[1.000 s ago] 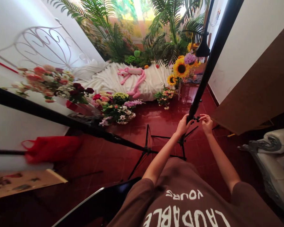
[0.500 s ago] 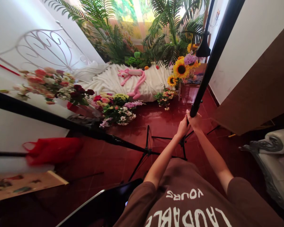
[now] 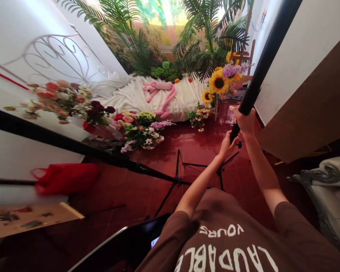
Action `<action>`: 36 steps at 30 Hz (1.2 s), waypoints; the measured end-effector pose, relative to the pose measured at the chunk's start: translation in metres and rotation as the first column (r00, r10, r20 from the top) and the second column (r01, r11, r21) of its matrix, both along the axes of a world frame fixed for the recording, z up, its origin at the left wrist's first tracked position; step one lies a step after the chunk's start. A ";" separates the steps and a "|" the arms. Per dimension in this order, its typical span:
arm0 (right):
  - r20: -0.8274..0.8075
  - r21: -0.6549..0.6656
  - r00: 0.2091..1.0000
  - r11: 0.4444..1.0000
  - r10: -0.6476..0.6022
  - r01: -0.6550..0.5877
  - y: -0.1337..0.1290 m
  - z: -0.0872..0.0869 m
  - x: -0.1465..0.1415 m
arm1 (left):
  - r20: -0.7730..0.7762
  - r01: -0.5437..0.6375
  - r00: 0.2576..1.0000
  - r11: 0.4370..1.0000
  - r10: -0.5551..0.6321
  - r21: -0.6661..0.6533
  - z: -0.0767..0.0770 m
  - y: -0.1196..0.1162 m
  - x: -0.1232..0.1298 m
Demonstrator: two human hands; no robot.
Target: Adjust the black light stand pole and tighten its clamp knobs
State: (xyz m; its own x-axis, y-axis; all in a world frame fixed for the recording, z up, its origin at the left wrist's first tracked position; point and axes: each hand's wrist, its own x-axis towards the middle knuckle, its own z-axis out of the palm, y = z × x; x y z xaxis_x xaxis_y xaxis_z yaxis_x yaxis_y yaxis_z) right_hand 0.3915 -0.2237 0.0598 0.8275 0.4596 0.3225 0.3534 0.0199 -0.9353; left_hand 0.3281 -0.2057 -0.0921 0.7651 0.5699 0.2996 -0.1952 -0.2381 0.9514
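A black stand pole point(image 3: 260, 71) rises steeply to the upper right, with tripod legs point(image 3: 220, 170) under it on the red floor. My right hand point(image 3: 246, 119) is wrapped round the pole at a thicker section. Lower down, my left hand point(image 3: 227, 145) grips the same pole, its fingers closed round it. A small black knob point(image 3: 239, 144) sticks out beside the pole, just right of my left hand. Part of the pole is hidden behind my hands.
Another black pole point(image 3: 73, 147) slants across the left to its own tripod legs point(image 3: 176, 180). Flowers point(image 3: 143, 130) and a white-draped bed point(image 3: 184, 98) with a pink plush toy point(image 3: 167, 96) stand ahead. At right are a brown panel point(image 3: 306, 102) and a sofa point(image 3: 336, 185).
My right hand has moved up and right along the pole, away from my left hand. My left hand has shifted slightly up and right. The small knob now shows.
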 end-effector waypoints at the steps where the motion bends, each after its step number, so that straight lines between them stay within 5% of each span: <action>1: 0.007 0.007 1.000 1.000 0.003 -0.003 0.000 0.001 0.000 | 0.027 -0.016 0.999 0.999 0.017 -0.041 0.001 -0.001 0.006; 7: -0.022 0.034 1.000 0.999 -0.009 0.009 -0.005 -0.011 -0.004 | 0.050 -0.020 0.998 0.975 0.032 -0.221 -0.001 0.001 0.024; 14: -0.005 -0.009 1.000 0.999 0.031 -0.031 -0.007 -0.021 -0.003 | -0.029 -0.032 0.999 0.971 0.026 -0.237 -0.004 0.006 0.030; 20: 0.101 -0.178 0.944 0.939 0.315 -0.295 -0.056 -0.019 0.012 | -0.006 -0.029 1.000 0.971 0.028 -0.236 -0.003 0.005 0.028; 22: 0.113 -0.272 0.905 0.889 0.410 -0.368 -0.082 -0.034 0.020 | 0.008 -0.024 1.000 0.974 0.027 -0.226 -0.003 0.005 0.027; 27: 0.163 -0.462 0.910 0.845 0.380 -0.270 -0.127 -0.099 0.022 | 0.020 -0.013 1.000 0.977 0.018 -0.213 -0.001 0.004 0.026; 31: 0.232 -0.445 0.920 0.876 0.316 -0.188 -0.131 -0.138 0.009 | 0.007 -0.029 0.999 0.975 0.031 -0.221 -0.001 0.005 0.027; 36: 0.159 -0.326 0.973 0.939 0.167 -0.107 -0.121 -0.154 -0.004 | 0.000 -0.027 1.000 0.972 0.028 -0.235 -0.001 0.004 0.028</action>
State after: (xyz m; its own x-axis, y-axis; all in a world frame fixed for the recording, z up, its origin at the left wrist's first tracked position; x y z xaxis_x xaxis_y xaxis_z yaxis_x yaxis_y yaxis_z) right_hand 0.3874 -0.3442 -0.0946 0.6900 0.6664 0.2825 0.5326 -0.2032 -0.8216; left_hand 0.3560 -0.2014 -0.0928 0.7476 0.6452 0.1571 -0.1946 -0.0133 0.9808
